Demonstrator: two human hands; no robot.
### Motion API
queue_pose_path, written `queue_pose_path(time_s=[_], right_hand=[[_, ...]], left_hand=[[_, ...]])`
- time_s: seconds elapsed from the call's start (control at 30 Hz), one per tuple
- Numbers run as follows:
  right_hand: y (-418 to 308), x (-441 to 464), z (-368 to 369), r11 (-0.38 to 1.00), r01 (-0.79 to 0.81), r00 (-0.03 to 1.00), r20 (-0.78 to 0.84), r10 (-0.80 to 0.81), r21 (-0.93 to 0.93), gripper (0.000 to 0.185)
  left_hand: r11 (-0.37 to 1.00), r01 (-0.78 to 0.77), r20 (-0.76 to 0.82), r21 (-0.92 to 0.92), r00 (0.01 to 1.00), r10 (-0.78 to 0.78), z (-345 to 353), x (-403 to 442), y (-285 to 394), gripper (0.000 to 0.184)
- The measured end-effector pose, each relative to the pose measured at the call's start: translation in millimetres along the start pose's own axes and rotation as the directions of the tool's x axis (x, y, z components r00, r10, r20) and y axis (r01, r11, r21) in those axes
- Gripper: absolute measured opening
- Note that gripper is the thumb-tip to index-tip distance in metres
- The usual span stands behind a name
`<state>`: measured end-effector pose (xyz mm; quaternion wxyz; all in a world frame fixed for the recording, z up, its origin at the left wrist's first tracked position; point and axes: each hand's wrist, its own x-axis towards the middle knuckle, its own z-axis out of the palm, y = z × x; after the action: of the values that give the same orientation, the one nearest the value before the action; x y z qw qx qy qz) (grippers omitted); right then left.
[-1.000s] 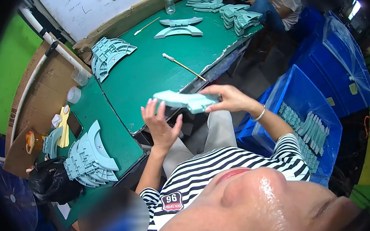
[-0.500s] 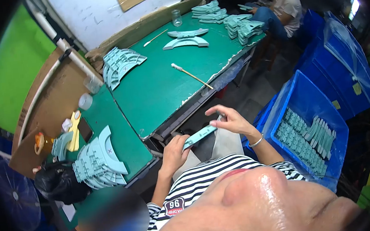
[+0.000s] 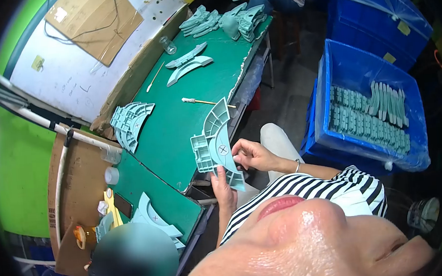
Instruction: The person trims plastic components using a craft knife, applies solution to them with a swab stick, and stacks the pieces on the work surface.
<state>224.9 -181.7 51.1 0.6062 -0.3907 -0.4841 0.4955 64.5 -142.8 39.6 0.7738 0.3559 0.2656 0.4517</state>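
Teal part (image 3: 223,149) now turned, ribbed face accessible; left hand (image 3: 225,190) grips six-o'clock end; right hand (image 3: 256,155) curled at four o'clock, grip unclear.

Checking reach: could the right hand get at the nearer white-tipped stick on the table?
Probably yes: the pale green piece at the right hand hides part of the stick, but the stick's handle end shows uncovered.

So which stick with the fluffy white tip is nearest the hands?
The stick partly hidden behind the held green piece; the other one lies farther back on the table, near the glass jar.
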Motion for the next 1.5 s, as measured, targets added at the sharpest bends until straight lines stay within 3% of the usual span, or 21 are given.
queue_pose_path(time_s=[0.17, 0.2, 0.3, 0.33, 0.37, 0.43, 0.47, 0.57, 0.73, 0.9, 0.97, 1.03, 1.1, 1.13, 1.17, 1.23, 1.27, 1.37, 1.43, 1.5], right_hand=[[11, 1, -8, 0.999, -0.049, 0.998, -0.035, 0.049, 0.006, 0.018], [6, 0, -7, 0.998, -0.056, 0.997, -0.053, 0.056, 0.012, 0.019], [9, 0, -20, 0.995, -0.096, 0.995, -0.023, 0.096, 0.004, 0.02], [8, 0, -23, 0.997, -0.077, 0.997, -0.027, 0.077, -0.001, 0.021], [7, -1, -27, 0.996, -0.09, 0.996, -0.002, 0.09, -0.013, 0.021], [5, -1, -34, 0.993, -0.111, 0.992, 0.054, 0.113, -0.038, 0.021], [4, -2, -34, 0.993, -0.115, 0.991, 0.071, 0.117, -0.022, 0.022], [6, -4, -34, 0.983, -0.171, 0.973, 0.142, 0.179, -0.07, 0.022], [3, -4, -31, 0.986, -0.154, 0.962, 0.219, 0.164, -0.065, 0.026], [-4, -9, -33, 0.968, -0.252, 0.936, 0.251, 0.248, -0.016, 0.025], [0, -8, -32, 0.97, -0.24, 0.939, 0.242, 0.243, -0.043, 0.024], [12, -6, -25, 0.988, -0.032, 0.996, 0.078, 0.044, -0.148, 0.026], [3, -5, -22, 0.996, -0.089, 0.993, -0.072, 0.088, -0.01, 0.029], [11, -3, -33, 0.938, -0.242, 0.968, -0.003, 0.25, 0.248, 0.033], [27, 0, -46, 0.913, -0.264, 0.964, 0.061, 0.258, 0.31, 0.038], [21, 8, -47, 0.982, -0.152, 0.988, -0.015, 0.155, 0.11, 0.045], [24, 16, -48, 0.986, -0.143, 0.99, 0.008, 0.143, 0.089, 0.045], [25, 42, -36, 0.999, -0.051, 0.992, 0.117, 0.052, -0.011, 0.043], [31, 58, -20, 0.991, -0.129, 0.987, 0.1, 0.126, 0.021, 0.04], [31, 68, -7, 0.882, -0.343, 0.938, 0.063, 0.342, 0.323, 0.032]], left_hand=[[0.999, 0.05, 0.009, -0.006, 0.999, -0.05, -1, -7, -28, 0.033], [0.996, 0.073, 0.029, 0.053, 0.997, -0.075, 0, -9, -28, 0.04], [0.95, 0.24, 0.092, -0.2, 0.97, -0.226, 0, -16, -19, 0.058], [0.94, 0.29, 0.097, -0.181, 0.956, -0.276, -12, -11, -17, 0.075], [0.901, 0.316, 0.162, -0.298, 0.947, -0.278, -21, -6, -15, 0.08], [0.881, 0.335, 0.279, -0.333, 0.928, -0.248, -27, -2, -4, 0.082], [0.886, 0.323, 0.26, -0.332, 0.935, -0.242, -24, -1, 3, 0.084], [0.912, 0.326, 0.291, -0.248, 0.923, -0.251, -35, 8, 7, 0.072], [0.891, 0.357, 0.144, -0.282, 0.933, -0.329, -31, 12, -3, 0.054], [0.884, 0.332, 0.072, -0.33, 0.942, -0.327, -29, 8, -13, 0.05], [0.915, 0.325, -0.012, -0.238, 0.941, -0.337, -34, 4, -18, 0.048], [0.908, 0.321, -0.125, -0.268, 0.923, -0.363, -35, 7, -19, 0.046], [0.936, 0.234, -0.206, -0.262, 0.934, -0.291, -36, 7, -8, 0.043], [0.938, 0.174, -0.177, -0.3, 0.956, -0.234, -40, 8, -3, 0.042], [0.934, 0.11, -0.152, -0.34, 0.974, -0.17, -46, 8, 2, 0.042], [0.89, 0.106, -0.03, -0.443, 0.991, -0.133, -56, 5, 8, 0.041], [0.894, 0.116, -0.065, -0.434, 0.985, -0.159, -56, 5, 9, 0.04], [0.971, 0.148, -0.015, -0.186, 0.988, -0.153, -60, 6, 3, 0.037], [0.986, 0.136, 0.096, -0.093, 0.987, -0.127, -57, 10, -3, 0.038], [0.99, 0.14, 0.141, -0.023, 0.981, -0.136, -48, 11, -3, 0.044]])
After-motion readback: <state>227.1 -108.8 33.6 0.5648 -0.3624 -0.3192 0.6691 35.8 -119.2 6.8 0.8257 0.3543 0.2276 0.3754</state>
